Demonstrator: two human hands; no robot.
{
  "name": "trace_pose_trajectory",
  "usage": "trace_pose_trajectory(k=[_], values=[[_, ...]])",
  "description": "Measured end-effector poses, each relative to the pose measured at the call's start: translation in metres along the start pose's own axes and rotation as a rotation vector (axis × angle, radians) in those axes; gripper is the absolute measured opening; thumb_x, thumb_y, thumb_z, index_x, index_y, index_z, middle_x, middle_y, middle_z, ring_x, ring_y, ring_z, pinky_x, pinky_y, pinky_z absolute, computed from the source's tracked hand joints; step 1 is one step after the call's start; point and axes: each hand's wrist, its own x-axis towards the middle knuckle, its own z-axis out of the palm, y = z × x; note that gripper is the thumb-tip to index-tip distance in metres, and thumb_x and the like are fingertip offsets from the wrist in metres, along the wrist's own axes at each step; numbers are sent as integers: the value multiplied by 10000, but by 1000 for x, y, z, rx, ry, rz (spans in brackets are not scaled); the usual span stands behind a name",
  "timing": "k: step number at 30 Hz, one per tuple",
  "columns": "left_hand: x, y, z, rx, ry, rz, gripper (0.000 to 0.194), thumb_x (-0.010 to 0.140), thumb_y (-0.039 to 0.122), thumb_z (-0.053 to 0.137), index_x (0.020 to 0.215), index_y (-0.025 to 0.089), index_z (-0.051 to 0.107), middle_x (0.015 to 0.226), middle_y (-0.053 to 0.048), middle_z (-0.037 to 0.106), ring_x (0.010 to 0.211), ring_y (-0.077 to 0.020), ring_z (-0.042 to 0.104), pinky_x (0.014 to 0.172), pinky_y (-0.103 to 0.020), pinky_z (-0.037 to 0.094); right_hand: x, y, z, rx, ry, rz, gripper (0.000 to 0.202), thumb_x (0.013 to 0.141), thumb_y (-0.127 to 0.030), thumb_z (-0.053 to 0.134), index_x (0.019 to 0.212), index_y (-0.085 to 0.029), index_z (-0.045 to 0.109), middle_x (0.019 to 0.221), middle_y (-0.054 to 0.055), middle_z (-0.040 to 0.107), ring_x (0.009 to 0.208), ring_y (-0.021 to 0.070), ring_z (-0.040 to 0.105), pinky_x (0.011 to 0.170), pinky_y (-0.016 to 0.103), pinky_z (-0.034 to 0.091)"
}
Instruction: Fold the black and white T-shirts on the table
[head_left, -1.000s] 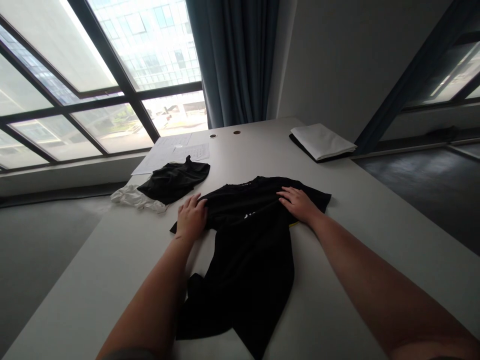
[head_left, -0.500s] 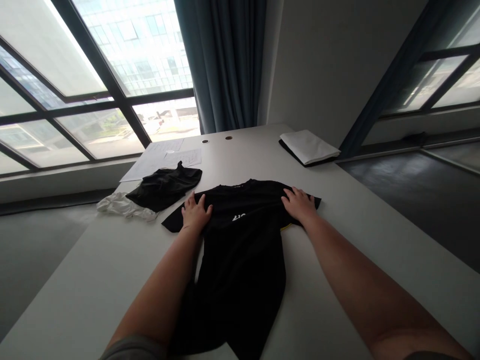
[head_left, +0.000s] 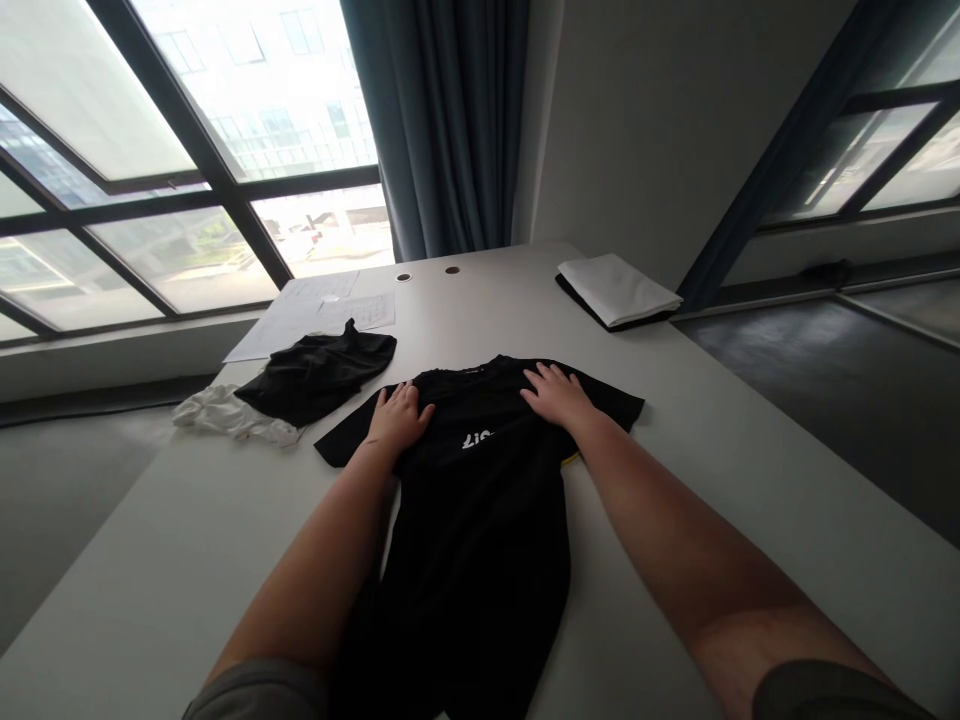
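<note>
With my left hand (head_left: 399,416) and my right hand (head_left: 556,394) both open, I am touching the upper part of the black short-sleeved T-shirt (head_left: 480,500), which lies on the white flat counter (head_left: 750,480).

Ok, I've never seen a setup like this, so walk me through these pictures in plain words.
There is no machine here: these are a person's bare left hand and right hand. Every picture comes from one camera worn on the head, looking forward and down. On the white table lie a black shirt, crumpled black cloth and white cloth, papers and a white sheet over something black. Neither hand holds anything up; both rest flat on the shirt's upper part.
</note>
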Motion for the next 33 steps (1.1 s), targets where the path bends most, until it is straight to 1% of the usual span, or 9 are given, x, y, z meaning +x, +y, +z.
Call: trace_pose_trajectory(k=[3, 8, 13, 16, 21, 23, 27, 30, 33], values=[[9, 3, 6, -12, -4, -56, 634, 1033, 537, 436, 1549, 170, 460, 1676, -177, 368, 1569, -333, 303, 1270, -539, 219, 9, -2, 2, 16, 13, 52, 640, 1032, -597, 322, 1586, -299, 440, 1702, 114, 313, 1549, 392, 263, 1200, 751, 190], [29, -1, 13, -24, -73, -128, 650, 1014, 635, 391, 1614, 387, 392, 1738, -65, 253, 1602, -390, 175, 1240, -682, 148, 28, 13, 12, 45, 31, 155, 681, 1028, -658, 256, 1615, -339, 390, 1722, 100, 257, 1555, 433, 210, 1136, 850, 128], [57, -8, 11, -44, -103, -73, 647, 1020, 633, 389, 1620, 390, 382, 1748, -47, 219, 1616, -352, 142, 1262, -654, 106, 50, 27, 17, 48, 12, 148, 729, 1014, -696, 255, 1649, -345, 326, 1752, 78, 175, 1582, 438, 139, 1147, 842, 73], [59, -12, 4, -75, -18, -42, 571, 1045, 546, 391, 1574, 344, 471, 1729, -43, 287, 1606, -314, 197, 1278, -572, 166, 59, 31, 13, 51, 12, 157, 716, 1021, -679, 257, 1651, -344, 325, 1754, 66, 172, 1590, 419, 145, 1173, 811, 71], [9, -25, -12, -90, 282, -103, 453, 1037, 398, 441, 1452, 288, 586, 1570, -69, 519, 1448, -268, 456, 1204, -428, 342, 57, 34, 5, 103, 138, 121, 610, 1040, -558, 316, 1548, -288, 521, 1705, 94, 321, 1563, 384, 258, 1212, 736, 169], [-24, -34, -14, -58, 303, -184, 424, 1011, 387, 490, 1399, 283, 624, 1496, -87, 573, 1376, -293, 512, 1158, -440, 384, 50, 37, 1, 136, 262, 73, 555, 1037, -458, 347, 1457, -222, 622, 1663, 128, 392, 1551, 359, 289, 1231, 646, 252], [-76, -54, -12, -20, 206, -319, 450, 940, 458, 611, 1348, 278, 673, 1410, -117, 611, 1293, -357, 550, 1077, -501, 441, 27, 39, -7, 151, 422, -92, 472, 999, -354, 429, 1339, -181, 706, 1509, 149, 560, 1458, 336, 418, 1236, 522, 315], [-86, -65, -11, -53, 188, -309, 377, 937, 446, 630, 1282, 322, 718, 1391, -84, 631, 1296, -338, 547, 1064, -487, 449, 0, 37, -11, 149, 428, -215, 420, 987, -338, 462, 1253, -173, 741, 1357, 143, 655, 1298, 305, 559, 1184, 455, 399], [-78, -69, -12, -92, 227, -292, 268, 938, 356, 627, 1169, 317, 758, 1345, -54, 666, 1279, -303, 562, 1075, -452, 437, -34, 33, -8, 144, 422, -283, 370, 974, -340, 494, 1166, -177, 765, 1265, 137, 690, 1219, 300, 608, 1122, 448, 461]])
